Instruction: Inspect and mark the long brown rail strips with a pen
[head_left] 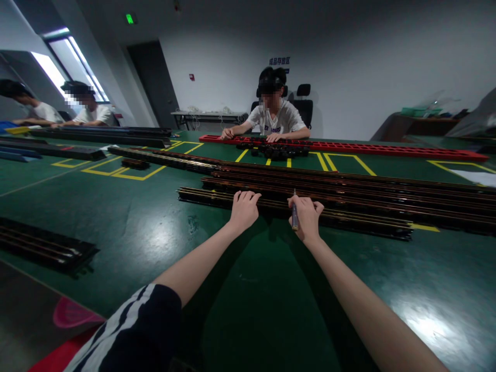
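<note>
My left hand (pixel 245 211) curls over the near black rail (pixel 209 197), which carries brass-coloured strips along its length. Closed in my right hand (pixel 308 219) is a slim pen-like tool (pixel 295 217), its thin pointed tip aimed away from me over the same rail. Its exact kind is too small to make out. Just behind this rail lie several more long dark rails (pixel 372 188) with copper-coloured strips, side by side and reaching the right edge of the view.
Opposite me a person (pixel 277 111) sits behind a long red slotted frame (pixel 387 149) and a heap of small black parts (pixel 279 150). Another rail bundle (pixel 46 245) lies left on the green table (pixel 155 222). Two people sit far left. A pink basket (pixel 75 313) is below the table edge.
</note>
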Demonstrator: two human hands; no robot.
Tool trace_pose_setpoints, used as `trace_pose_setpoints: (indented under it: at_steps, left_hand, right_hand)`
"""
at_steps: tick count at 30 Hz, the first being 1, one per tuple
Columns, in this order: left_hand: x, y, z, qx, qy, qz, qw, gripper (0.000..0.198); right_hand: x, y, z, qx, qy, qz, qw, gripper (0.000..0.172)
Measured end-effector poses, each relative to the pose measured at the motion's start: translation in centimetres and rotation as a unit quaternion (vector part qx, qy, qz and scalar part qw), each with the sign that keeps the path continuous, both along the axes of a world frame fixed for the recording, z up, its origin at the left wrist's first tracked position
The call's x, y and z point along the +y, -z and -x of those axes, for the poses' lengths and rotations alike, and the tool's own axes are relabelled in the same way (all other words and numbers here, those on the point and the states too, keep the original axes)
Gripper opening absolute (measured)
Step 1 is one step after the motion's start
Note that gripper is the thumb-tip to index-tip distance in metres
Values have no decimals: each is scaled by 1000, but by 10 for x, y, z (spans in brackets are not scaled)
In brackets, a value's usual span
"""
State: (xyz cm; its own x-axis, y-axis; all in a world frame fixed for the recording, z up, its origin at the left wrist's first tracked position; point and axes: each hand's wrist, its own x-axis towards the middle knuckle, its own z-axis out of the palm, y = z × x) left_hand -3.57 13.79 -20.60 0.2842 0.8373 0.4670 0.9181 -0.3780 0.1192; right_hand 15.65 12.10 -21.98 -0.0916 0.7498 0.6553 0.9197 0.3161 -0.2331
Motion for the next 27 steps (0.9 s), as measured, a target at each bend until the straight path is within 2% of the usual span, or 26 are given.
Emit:
trace_pose_setpoints:
  at_steps: [7,15,22,27]
  left_hand:
    - [1,1,0,3,-2,-1,1000,45]
    - [1,1,0,3,-1,-3,1000,46]
    - [1,1,0,1,-1,-3,1000,45]
    - [1,1,0,0,1,4,1000,44]
  right_hand:
    - [-3,-4,8,-4,-7,-11,1000,18]
    - [-1,-2,9,-24,1,-4,1000,14]
    - [4,7,6,-4,-13,-7,1000,27]
    - [-1,0,2,12,-15,9,1000,31]
